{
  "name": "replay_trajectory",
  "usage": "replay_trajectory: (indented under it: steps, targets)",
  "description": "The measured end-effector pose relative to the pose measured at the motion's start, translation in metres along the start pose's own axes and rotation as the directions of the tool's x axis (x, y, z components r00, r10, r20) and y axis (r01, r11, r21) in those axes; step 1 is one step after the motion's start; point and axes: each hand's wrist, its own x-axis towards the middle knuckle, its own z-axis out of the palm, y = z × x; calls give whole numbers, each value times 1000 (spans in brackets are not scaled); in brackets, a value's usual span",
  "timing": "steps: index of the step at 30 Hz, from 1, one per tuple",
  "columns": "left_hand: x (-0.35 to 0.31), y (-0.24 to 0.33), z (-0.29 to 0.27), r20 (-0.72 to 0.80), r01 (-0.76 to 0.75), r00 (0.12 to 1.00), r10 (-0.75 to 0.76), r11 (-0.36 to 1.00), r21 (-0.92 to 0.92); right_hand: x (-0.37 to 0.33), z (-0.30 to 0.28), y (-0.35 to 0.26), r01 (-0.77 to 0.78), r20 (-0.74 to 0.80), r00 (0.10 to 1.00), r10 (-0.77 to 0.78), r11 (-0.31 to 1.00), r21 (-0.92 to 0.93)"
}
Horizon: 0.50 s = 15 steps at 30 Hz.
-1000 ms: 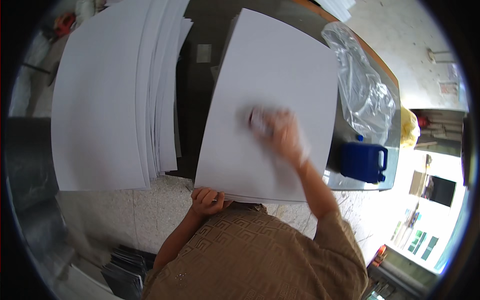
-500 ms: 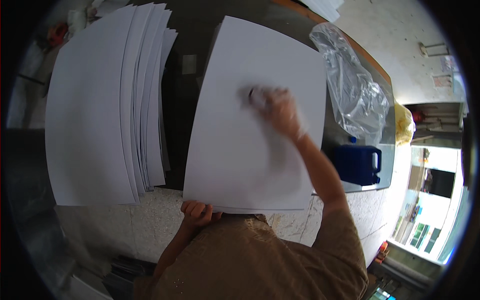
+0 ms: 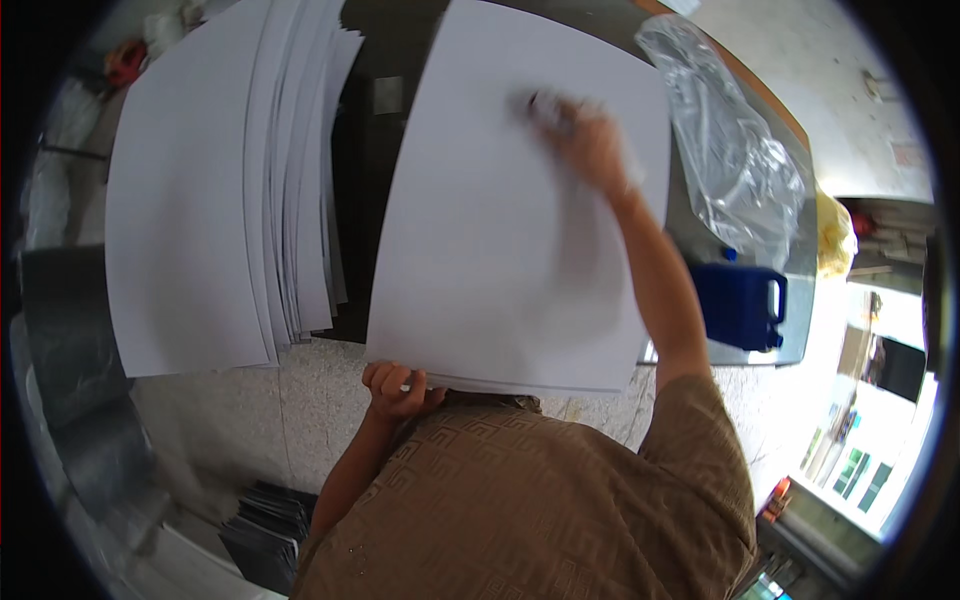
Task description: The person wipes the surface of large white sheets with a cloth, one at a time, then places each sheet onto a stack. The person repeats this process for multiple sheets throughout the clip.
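The fingers of the left hand are curled around the near edge of the large white sheet, pinching it at its bottom margin just above the person's chest. The fingers of the right hand are closed round a small whitish wad, too blurred to say whether it is cloth or sponge, and press it onto the sheet's far right part.

The dark bench carries everything. Largest on it is the fanned stack of white sheets at the left, its long edges running away from the person. The single sheet lies just beside that stack, apart from it, with a strip of bare bench between; its long axis also runs away from the person, tilted slightly. So the sheet stretches from the left hand at the near edge to the right hand near the far edge; the right arm reaches across it.

To the right lie a crumpled clear plastic bag and, nearer, a blue jerrycan, both off the sheet.
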Motion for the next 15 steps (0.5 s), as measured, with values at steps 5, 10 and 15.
replay_trajectory:
  steps: [5,10,15]
  targets:
    - [6,-3,10,-48,-52,998,49,997,-57,-249,-45,-94,269,153,948,-278,960,74]
    - [7,-5,16,-71,-79,995,76,996,-44,-297,-71,-109,160,188,967,-173,984,80]
    - [7,0,11,-48,-37,998,35,999,-39,-216,-43,-48,261,180,953,-242,961,-90]
